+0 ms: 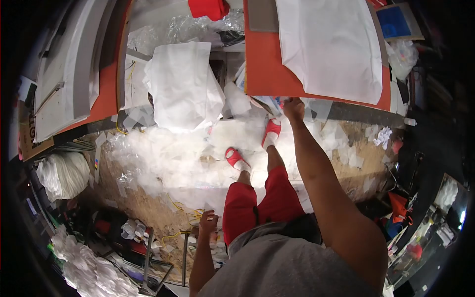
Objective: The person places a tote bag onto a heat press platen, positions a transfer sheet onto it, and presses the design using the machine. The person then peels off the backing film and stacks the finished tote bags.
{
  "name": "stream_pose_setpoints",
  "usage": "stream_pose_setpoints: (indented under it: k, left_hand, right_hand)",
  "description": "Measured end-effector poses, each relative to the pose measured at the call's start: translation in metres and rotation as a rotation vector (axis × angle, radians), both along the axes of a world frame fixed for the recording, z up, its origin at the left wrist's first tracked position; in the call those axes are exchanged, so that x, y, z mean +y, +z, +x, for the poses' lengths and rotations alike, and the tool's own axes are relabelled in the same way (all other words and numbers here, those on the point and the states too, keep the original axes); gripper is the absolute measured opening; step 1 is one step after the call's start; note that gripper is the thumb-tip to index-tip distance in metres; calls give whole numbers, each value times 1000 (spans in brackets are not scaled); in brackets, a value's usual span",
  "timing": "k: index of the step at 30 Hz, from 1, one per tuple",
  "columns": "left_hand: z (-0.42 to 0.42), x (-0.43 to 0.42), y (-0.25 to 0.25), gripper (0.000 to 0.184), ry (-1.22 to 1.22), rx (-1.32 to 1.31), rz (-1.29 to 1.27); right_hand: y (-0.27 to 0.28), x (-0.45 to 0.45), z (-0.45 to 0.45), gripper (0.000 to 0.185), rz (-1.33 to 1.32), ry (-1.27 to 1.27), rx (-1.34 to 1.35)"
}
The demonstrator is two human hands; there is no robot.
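My right hand (294,109) reaches forward to the front edge of an orange-red tabletop (267,81), its fingers bent in at that edge. What they hold, if anything, is hidden. Just left of the fingertips, a printed plastic packet (269,105) shows below the edge. A stack of white sheets or bags (331,44) lies on this tabletop. My left hand (208,221) hangs low beside my left hip, fingers loosely bent and apart, with nothing seen in it. Between the two tables, a draped pile of white sheets (180,84) hangs down at the front.
Another table with white material (64,84) stands at left. White scraps and clear film cover much of the wooden floor (123,168) around my red slippers (235,157). A yellow cord (180,208), a metal frame (148,257) and a full white sack (63,174) are at lower left.
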State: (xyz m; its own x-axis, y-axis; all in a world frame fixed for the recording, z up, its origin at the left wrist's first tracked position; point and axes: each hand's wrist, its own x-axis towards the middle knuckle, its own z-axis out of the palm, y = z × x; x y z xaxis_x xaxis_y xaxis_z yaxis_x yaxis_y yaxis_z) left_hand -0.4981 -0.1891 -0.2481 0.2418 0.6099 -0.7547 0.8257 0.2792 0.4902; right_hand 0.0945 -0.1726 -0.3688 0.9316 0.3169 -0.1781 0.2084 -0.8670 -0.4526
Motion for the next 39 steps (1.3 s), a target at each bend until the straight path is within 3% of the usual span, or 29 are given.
stream_pose_setpoints:
  k: [3, 7, 17, 19, 21, 23, 27, 29, 33, 35, 36, 37, 38, 39]
  left_hand:
    - [-7, 9, 3, 31, -28, -27, 16]
    - [-37, 11, -15, 27, 18, -48, -32]
    - [-34, 22, -6, 27, 9, -61, 1]
    - [-34, 25, -1, 27, -28, -79, 45]
    - [-40, 26, -5, 28, -62, -96, 90]
    - [-62, 20, -29, 28, -45, -34, 41]
    - [-73, 12, -37, 28, -6, -73, 38]
    - [-65, 13, -25, 27, 86, -7, -95]
    - [-26, 31, -6, 26, -49, 13, 0]
    - [54, 56, 46, 29, -157, -106, 169]
    - [95, 66, 70, 34, -206, -174, 167]
    - [137, 73, 90, 39, -256, -245, 169]
    - [175, 77, 103, 45, -325, -414, 217]
    - [213, 79, 117, 50, -395, -583, 266]
  right_hand:
    - [34, -1, 0, 22, 76, -89, 163]
    - [37, -19, 8, 35, 106, -96, 100]
    - [63, -33, 25, 25, 208, -113, 79]
    - [60, -39, 29, 20, 708, -363, 658]
    - [45, -44, 32, 19, 641, -379, 672]
    - [-5, -66, 46, 24, -1, 281, 37]
    - [42, -46, 29, 29, -230, 28, -42]
    - [56, -47, 30, 28, -171, -10, -85]
    - [100, -50, 35, 25, 25, -35, -154]
    - [110, -62, 14, 16, 118, 289, -235]
    - [102, -72, -5, 14, -510, 638, -406]
    - [138, -70, -32, 13, 34, 621, -77]
    - [184, -68, -64, 19, 19, 687, 164]
    - [201, -74, -86, 20, 184, 772, 328]
